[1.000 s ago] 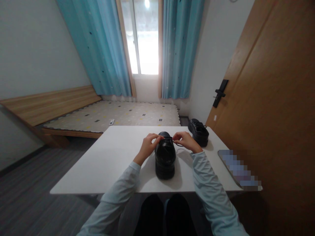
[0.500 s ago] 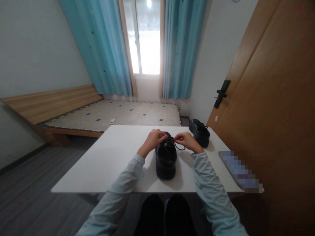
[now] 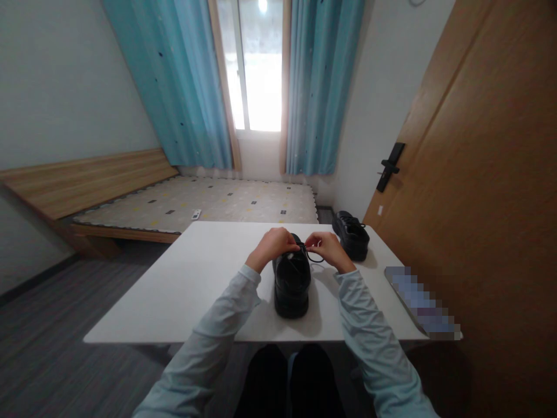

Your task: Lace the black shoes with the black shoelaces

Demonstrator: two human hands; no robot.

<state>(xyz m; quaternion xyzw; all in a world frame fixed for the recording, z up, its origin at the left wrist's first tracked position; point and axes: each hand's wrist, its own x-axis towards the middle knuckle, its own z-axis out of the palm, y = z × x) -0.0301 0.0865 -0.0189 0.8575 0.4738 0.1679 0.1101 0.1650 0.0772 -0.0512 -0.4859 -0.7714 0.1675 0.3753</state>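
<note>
Head view shows a black shoe (image 3: 292, 284) upright on the table (image 3: 174, 290), heel toward the near edge. The right hand (image 3: 325, 247) pinches the lace (image 3: 317, 261), which loops out beside it. The left hand (image 3: 273, 244) touches the lacing; its exact grip I cannot tell. The second shoe (image 3: 353, 239) stands beyond, to the right.

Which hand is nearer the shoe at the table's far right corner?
Right. The right hand is just left of the far shoe, fingers at the lace of the front shoe; the left hand is farther off, reaching over the front shoe's left side.
</note>
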